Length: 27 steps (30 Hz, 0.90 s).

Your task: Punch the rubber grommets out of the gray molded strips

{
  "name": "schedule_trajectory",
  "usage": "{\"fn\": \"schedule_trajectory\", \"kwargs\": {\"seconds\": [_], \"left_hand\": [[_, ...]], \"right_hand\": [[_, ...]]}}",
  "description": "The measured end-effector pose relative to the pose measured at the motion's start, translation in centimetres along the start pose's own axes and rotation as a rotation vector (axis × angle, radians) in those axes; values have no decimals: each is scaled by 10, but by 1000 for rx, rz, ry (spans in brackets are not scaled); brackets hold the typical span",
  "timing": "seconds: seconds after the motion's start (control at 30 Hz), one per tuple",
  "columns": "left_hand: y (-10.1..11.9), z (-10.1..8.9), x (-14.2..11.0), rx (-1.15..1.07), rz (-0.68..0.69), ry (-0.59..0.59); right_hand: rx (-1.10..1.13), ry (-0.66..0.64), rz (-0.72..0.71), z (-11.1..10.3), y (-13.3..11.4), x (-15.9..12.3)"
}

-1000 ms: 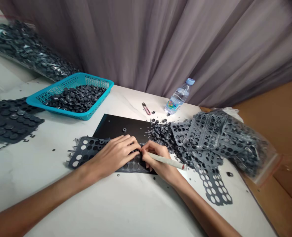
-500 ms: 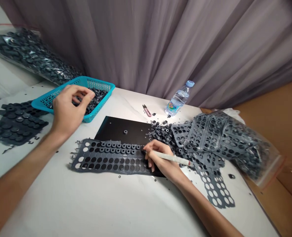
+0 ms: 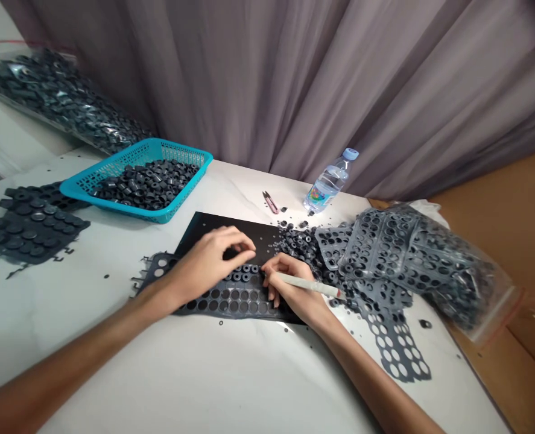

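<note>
sheet [image 3: 235, 301] lies lengthwise left-right; left hand [image 3: 213, 254] half-curled, hold unclear; right hand [image 3: 294, 288] clasps pen-like tool [image 3: 310, 284] slanting down rightward.

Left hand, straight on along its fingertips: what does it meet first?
Probably the right hand, which grips the pale pen-shaped tool. Depth is unclear: if the left hand is higher or farther back, it may instead reach the heap of loose black pieces beyond.
</note>
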<state>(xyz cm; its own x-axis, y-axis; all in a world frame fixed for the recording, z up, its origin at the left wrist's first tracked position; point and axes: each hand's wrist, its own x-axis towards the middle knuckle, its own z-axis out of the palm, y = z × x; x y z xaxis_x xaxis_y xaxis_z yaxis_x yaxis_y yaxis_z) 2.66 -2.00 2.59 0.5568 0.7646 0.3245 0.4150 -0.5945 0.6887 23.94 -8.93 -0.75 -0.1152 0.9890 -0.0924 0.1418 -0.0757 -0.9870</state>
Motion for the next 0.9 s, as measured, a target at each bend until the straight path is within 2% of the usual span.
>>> {"fn": "schedule_trajectory", "kwargs": {"seconds": [0.1, 0.2, 0.4, 0.57, 0.63, 0.73, 0.83, 0.9], "left_hand": [[2, 15, -5, 8, 7, -119], [-2, 17, -8, 36, 17, -171], [-5, 16, -9, 115, 58, -200], [0, 25, -13, 315, 249, -170], [4, 25, -13, 249, 249, -64], [6, 9, -6, -15, 47, 212], [-5, -28, 6, -154, -87, 407], [-20, -60, 13, -31, -69, 549]], "right_hand": [[-6, -1, -10, 0, -1, 0], [-20, -3, -18, -1, -2, -1], [-46, -19, -13, 0, -1, -1], [-183, 23, -62, 3, 1, -2], [-223, 42, -88, 3, 1, -3], [-213, 56, -96, 4, 2, -5], [-147, 42, -51, 4, 2, -4], [-100, 23, -7, 2, 0, -4]]}}
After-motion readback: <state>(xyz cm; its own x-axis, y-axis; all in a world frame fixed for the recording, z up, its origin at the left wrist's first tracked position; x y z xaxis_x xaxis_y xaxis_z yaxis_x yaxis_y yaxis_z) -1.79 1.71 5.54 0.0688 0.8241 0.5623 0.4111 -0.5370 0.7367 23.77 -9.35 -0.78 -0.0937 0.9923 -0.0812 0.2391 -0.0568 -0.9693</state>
